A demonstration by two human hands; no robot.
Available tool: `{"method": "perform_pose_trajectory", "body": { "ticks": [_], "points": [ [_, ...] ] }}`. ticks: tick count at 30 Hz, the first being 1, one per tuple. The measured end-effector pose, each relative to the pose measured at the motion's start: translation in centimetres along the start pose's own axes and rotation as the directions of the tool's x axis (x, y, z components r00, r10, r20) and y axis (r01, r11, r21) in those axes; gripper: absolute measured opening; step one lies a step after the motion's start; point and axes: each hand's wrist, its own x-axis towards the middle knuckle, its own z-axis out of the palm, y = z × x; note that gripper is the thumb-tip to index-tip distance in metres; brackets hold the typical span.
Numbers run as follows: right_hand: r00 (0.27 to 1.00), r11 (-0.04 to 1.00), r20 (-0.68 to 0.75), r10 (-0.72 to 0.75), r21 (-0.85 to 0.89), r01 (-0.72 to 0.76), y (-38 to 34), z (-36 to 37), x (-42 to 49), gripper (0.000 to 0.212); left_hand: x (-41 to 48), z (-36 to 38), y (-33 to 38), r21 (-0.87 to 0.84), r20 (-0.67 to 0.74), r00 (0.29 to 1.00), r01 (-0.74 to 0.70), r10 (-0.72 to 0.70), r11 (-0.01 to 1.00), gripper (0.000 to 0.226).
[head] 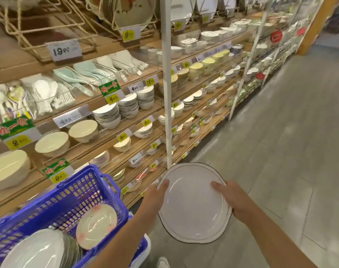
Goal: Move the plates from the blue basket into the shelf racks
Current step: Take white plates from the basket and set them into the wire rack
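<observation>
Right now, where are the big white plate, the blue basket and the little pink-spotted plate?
white plate (193, 202): head view, its bare middle.
blue basket (77, 192): head view, its far mesh wall.
pink-spotted plate (96, 226): head view, its centre.

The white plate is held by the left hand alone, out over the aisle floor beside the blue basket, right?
Not alone: the head view shows both hands holding the white plate, left hand on one edge, right hand on the opposite. The rest is right.

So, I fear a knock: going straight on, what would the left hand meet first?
Likely the white upright shelf post, just beyond the left hand gripping the round white plate; depth unclear.
</observation>
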Motion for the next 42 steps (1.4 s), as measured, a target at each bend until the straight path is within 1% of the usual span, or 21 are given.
{"method": "perform_pose_trajectory", "body": {
  "ticks": [3, 5, 6, 8, 9, 10, 13, 15, 19, 21, 24, 28, 29, 32, 34, 36, 37, 39, 40, 41, 42],
  "points": [
    [1.0, 1.0, -0.012, -0.007, 0.017, 0.008, -1.3, -0.1, 1.7, 0.018, 1.5, 0.3, 0.6, -0.144, 0.003, 1.0, 0.022, -0.022, 0.989, 0.022],
    [1.0, 1.0, -0.007, -0.03, -0.008, 0.03, -2.8, 0.3, 3.2, 0.018, 2.8, -0.1, 1.2, -0.265, 0.053, 0.997, 0.069, -0.057, 0.962, 0.014],
    [0.999, 0.999, 0.005, -0.045, -0.026, 0.045, -3.6, 0.6, 4.0, 0.018, 3.6, -0.5, 1.5, -0.311, 0.077, 0.995, 0.084, -0.063, 0.947, 0.018],
    [0.997, 0.995, 0.04, -0.073, -0.059, 0.075, -5.8, 1.5, 5.9, 0.019, 5.5, -1.4, 2.4, -0.361, 0.089, 0.995, 0.071, -0.041, 0.93, 0.036],
    [0.995, 0.994, 0.055, -0.083, -0.064, 0.087, -7.0, 2.0, 6.8, 0.018, 6.4, -1.8, 3.0, -0.372, 0.077, 0.997, 0.05, -0.023, 0.927, 0.042],
    [0.993, 0.993, 0.069, -0.092, -0.067, 0.096, -8.2, 2.6, 7.9, 0.018, 7.4, -2.4, 3.7, -0.391, 0.06, 0.998, 0.035, -0.012, 0.92, 0.041],
    [0.987, 0.989, 0.113, -0.118, -0.075, 0.127, -11.9, 4.8, 11.5, 0.015, 10.5, -4.4, 5.9, -0.455, 0.014, 1.0, 0.001, 0.006, 0.891, 0.031],
    [0.978, 0.984, 0.153, -0.142, -0.084, 0.156, -14.4, 6.7, 14.0, 0.013, 12.4, -6.0, 7.3, -0.469, -0.047, 0.999, -0.042, 0.023, 0.882, 0.029],
    [0.948, 0.963, 0.235, -0.216, -0.106, 0.246, -19.2, 10.9, 18.1, 0.011, 15.2, -10.1, 10.2, -0.552, -0.169, 0.985, -0.115, 0.024, 0.826, 0.019],
    [0.927, 0.949, 0.282, -0.246, -0.126, 0.29, -21.7, 12.8, 19.5, 0.014, 16.0, -12.2, 11.6, -0.542, -0.221, 0.975, -0.14, 0.02, 0.829, 0.021],
    [0.878, 0.919, 0.378, -0.293, -0.143, 0.368, -25.4, 15.7, 20.4, 0.019, 15.7, -15.3, 13.3, -0.508, -0.363, 0.927, -0.278, 0.09, 0.815, 0.022],
    [0.74, 0.854, 0.536, -0.406, -0.066, 0.516, -30.6, 19.0, 20.4, 0.024, 13.7, -19.0, 16.4, -0.43, -0.497, 0.846, -0.436, 0.196, 0.791, 0.017],
    [0.709, 0.84, 0.556, -0.434, -0.034, 0.541, -32.0, 19.7, 20.2, 0.024, 13.2, -19.8, 17.3, -0.421, -0.536, 0.82, -0.467, 0.202, 0.777, 0.015],
    [0.622, 0.785, 0.572, -0.535, 0.065, 0.616, -36.1, 21.3, 19.8, 0.023, 11.4, -21.8, 20.7, -0.363, -0.651, 0.718, -0.579, 0.246, 0.73, 0.023],
    [0.563, 0.751, 0.58, -0.588, 0.134, 0.646, -38.7, 21.7, 19.2, 0.024, 9.6, -22.6, 23.2, -0.303, -0.684, 0.661, -0.642, 0.308, 0.704, 0.016],
    [0.517, 0.729, 0.576, -0.633, 0.218, 0.649, -41.2, 21.7, 18.5, 0.024, 8.1, -22.7, 24.8, -0.271, -0.692, 0.617, -0.702, 0.373, 0.659, 0.018],
    [0.501, 0.72, 0.566, -0.655, 0.267, 0.64, -42.3, 21.7, 18.3, 0.024, 7.8, -22.3, 25.0, -0.257, -0.683, 0.609, -0.718, 0.403, 0.647, 0.03],
    [0.492, 0.711, 0.527, -0.693, 0.385, 0.588, -43.8, 21.6, 17.9, 0.023, 8.0, -20.1, 24.8, -0.255, -0.633, 0.636, -0.71, 0.442, 0.656, 0.058],
    [0.496, 0.707, 0.508, -0.705, 0.443, 0.552, -44.1, 21.6, 17.7, 0.02, 8.2, -18.5, 24.9, -0.257, -0.609, 0.644, -0.712, 0.462, 0.654, 0.058],
    [0.505, 0.704, 0.49, -0.71, 0.48, 0.524, -44.0, 21.7, 17.6, 0.017, 8.6, -17.0, 25.1, -0.249, -0.621, 0.629, -0.724, 0.468, 0.643, 0.049],
    [0.515, 0.705, 0.481, -0.709, 0.496, 0.508, -43.6, 21.7, 17.6, 0.016, 9.0, -15.8, 25.6, -0.253, -0.671, 0.596, -0.742, 0.44, 0.62, 0.042]
  ]
}}
